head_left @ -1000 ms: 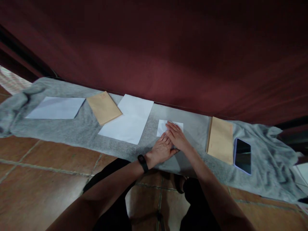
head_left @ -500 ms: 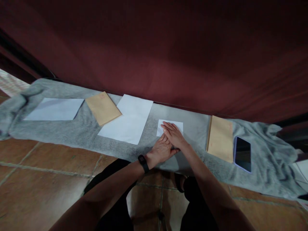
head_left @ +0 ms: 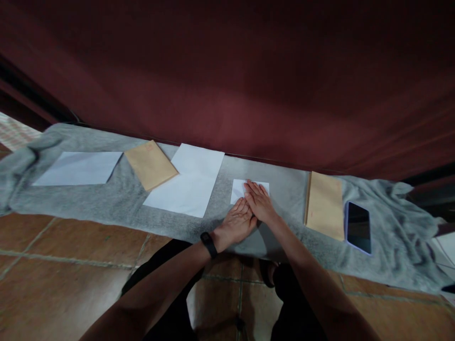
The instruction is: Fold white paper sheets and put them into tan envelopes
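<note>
A small white piece of paper (head_left: 239, 190) lies flat on the grey cloth, partly covered by both hands; whether it is folded I cannot tell. My right hand (head_left: 259, 202) rests flat on its right part, fingers stretched out and pointing away from me. My left hand (head_left: 237, 222), with a black band at the wrist, lies open at the paper's near edge. Its fingertips touch the side of my right hand. Nothing is gripped in either hand. Left of them lies a large white sheet (head_left: 194, 182), one corner under a brown envelope (head_left: 151, 165).
Grey cloth (head_left: 280, 180) covers the long bench along a dark red curtain (head_left: 227, 109). At far left lies another stack of white paper (head_left: 80, 168). To the right are a pile of brown envelopes (head_left: 325, 203) and a phone (head_left: 359, 227). Tiled floor (head_left: 71, 284) shows below.
My right hand has shifted slightly to the right and my left hand has slid back a little, so they overlap less. More of the small paper's left part shows.
</note>
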`<action>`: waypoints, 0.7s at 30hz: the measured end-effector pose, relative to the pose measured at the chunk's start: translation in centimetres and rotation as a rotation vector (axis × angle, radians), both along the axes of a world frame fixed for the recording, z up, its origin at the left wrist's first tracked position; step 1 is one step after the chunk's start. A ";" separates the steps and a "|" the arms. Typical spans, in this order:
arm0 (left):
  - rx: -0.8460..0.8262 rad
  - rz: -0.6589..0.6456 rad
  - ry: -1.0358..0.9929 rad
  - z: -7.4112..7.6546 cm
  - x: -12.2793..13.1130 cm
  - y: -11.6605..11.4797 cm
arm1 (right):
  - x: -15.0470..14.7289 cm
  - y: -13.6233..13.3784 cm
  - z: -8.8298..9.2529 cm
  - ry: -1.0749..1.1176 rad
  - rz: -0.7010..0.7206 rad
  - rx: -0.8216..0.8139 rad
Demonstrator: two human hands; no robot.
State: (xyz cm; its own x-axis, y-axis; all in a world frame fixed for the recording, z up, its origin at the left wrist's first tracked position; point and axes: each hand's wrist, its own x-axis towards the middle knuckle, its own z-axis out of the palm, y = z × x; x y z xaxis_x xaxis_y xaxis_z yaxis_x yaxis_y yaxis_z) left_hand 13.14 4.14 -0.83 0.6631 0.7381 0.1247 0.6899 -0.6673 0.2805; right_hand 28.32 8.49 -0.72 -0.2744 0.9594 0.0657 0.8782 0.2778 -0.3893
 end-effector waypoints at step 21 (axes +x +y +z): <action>0.018 0.187 0.061 0.0 -0.5 3.5 | 1.2 -2.1 -1.1 -0.134 -0.147 0.104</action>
State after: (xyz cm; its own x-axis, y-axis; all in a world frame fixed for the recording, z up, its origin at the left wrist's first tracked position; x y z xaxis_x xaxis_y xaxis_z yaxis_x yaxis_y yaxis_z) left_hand 12.60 7.60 -0.87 0.5216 0.8470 0.1026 0.8175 -0.5306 0.2239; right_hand 29.52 6.40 -1.81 -0.1452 0.9797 0.1383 0.9541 0.1757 -0.2427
